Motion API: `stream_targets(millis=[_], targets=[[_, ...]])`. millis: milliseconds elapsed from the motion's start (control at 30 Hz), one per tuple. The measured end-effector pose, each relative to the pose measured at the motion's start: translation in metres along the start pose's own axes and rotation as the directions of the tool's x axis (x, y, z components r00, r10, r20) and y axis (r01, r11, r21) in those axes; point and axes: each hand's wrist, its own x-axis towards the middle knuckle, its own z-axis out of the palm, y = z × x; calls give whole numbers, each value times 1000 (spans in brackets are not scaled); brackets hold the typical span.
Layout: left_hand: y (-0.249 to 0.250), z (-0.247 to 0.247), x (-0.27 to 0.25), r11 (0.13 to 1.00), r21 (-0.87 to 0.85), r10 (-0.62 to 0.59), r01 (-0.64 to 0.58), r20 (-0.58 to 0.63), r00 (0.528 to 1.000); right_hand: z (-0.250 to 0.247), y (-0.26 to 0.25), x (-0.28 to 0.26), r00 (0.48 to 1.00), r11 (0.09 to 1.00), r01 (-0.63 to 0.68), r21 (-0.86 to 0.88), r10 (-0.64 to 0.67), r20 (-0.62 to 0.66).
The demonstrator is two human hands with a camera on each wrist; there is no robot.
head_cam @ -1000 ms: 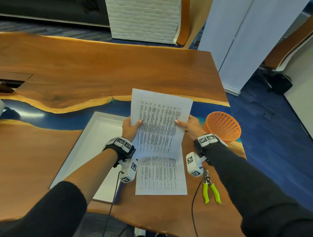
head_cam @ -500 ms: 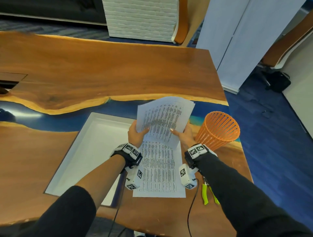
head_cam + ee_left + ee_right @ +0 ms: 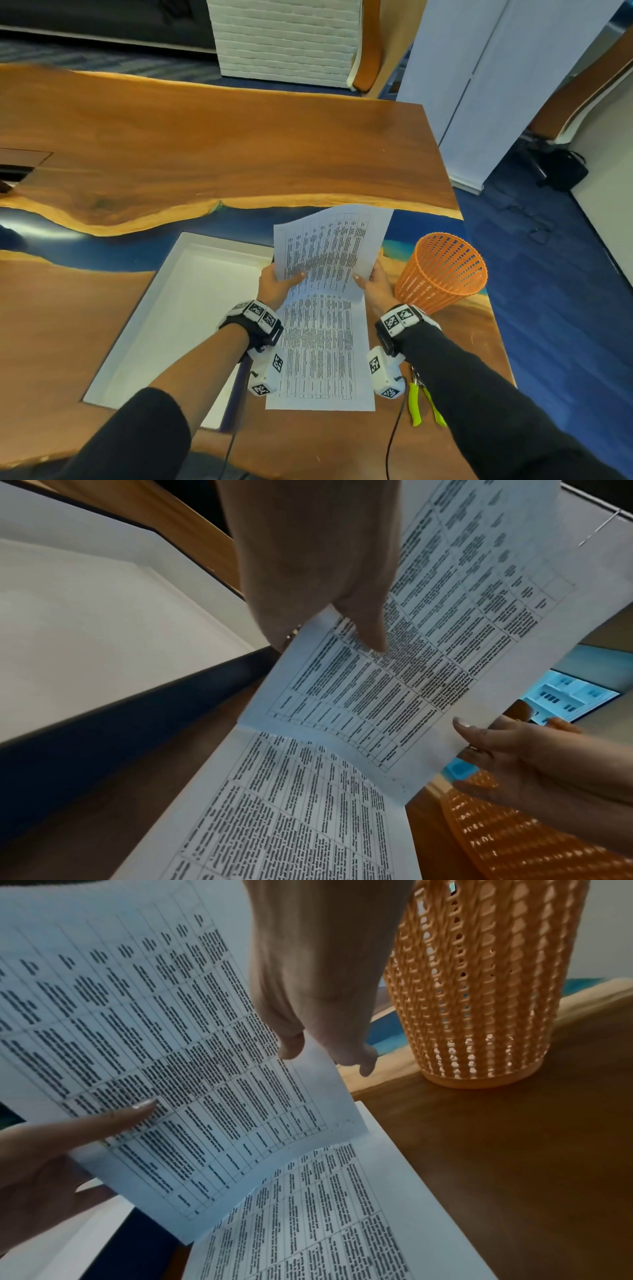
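An office: big wooden meeting table (image 3: 219, 144), blue carpet (image 3: 548, 274), chairs (image 3: 368, 44).

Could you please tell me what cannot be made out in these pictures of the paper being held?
- Print on the held sheet: blurred in every view, unreadable.
- Fingers of the left hand and right hand: head view, behind the held sheet.
- Top of the lower sheet: covered by the held sheet.
- Head of the green pliers: head view, mostly hidden by the right sleeve.
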Motion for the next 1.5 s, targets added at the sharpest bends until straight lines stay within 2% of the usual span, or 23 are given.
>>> stream_targets(millis=[133,267,367,433,533,633,733,900,933,1033,1167,1233,1267,1367,1400,1500], targets=[[3,7,0,1000,-12,-14,14,20,1000,9,-18,-8,999,1000,24,0,-24,23],[1,3,0,1000,28,14,-13,-33,999,5,-11,2,996,997,42,-65,-46,-71],[7,-6,0,992,107,81,-72,-78,994,-3,-16,6,994,992,55,-112,-65,-88],[10,-13,0,977,179,133,-118,-78,988,-7,-19,8,991,982,77,-171,-95,-95],[14,-27,1,966,239,128,-102,-93,987,-10,-17,12,985,942,110,-318,-147,-94],[13,-43,3,957,277,119,-83,-116,986,-14,-7,18,987,852,139,-505,-159,4],[9,-59,3,949,312,97,-55,-120,988,-11,9,28,986,666,168,-727,-114,124],[-3,-85,9,921,388,90,-30,-136,987,14,9,26,961,433,277,-858,-99,260],[-5,-87,9,919,392,90,-29,-140,986,21,12,28,954,424,296,-856,-91,285],[-9,-88,8,919,392,90,-27,-145,985,40,22,35,938,457,329,-827,-52,344],[-17,-90,10,929,370,82,-18,-159,984,53,22,44,933,395,353,-848,-75,353],[-17,-89,10,935,356,75,-13,-159,984,57,22,48,933,393,347,-851,-54,356],[-17,-88,10,936,352,76,-17,-155,985,57,22,48,935,426,336,-840,-45,351],[-12,-84,10,937,348,87,-36,-131,987,57,22,42,952,608,281,-743,-79,296],[-11,-84,12,937,347,86,-36,-131,988,58,22,42,954,632,271,-726,-77,289],[-12,-83,15,930,366,70,-21,-122,990,60,22,45,962,581,239,-778,-31,272]])
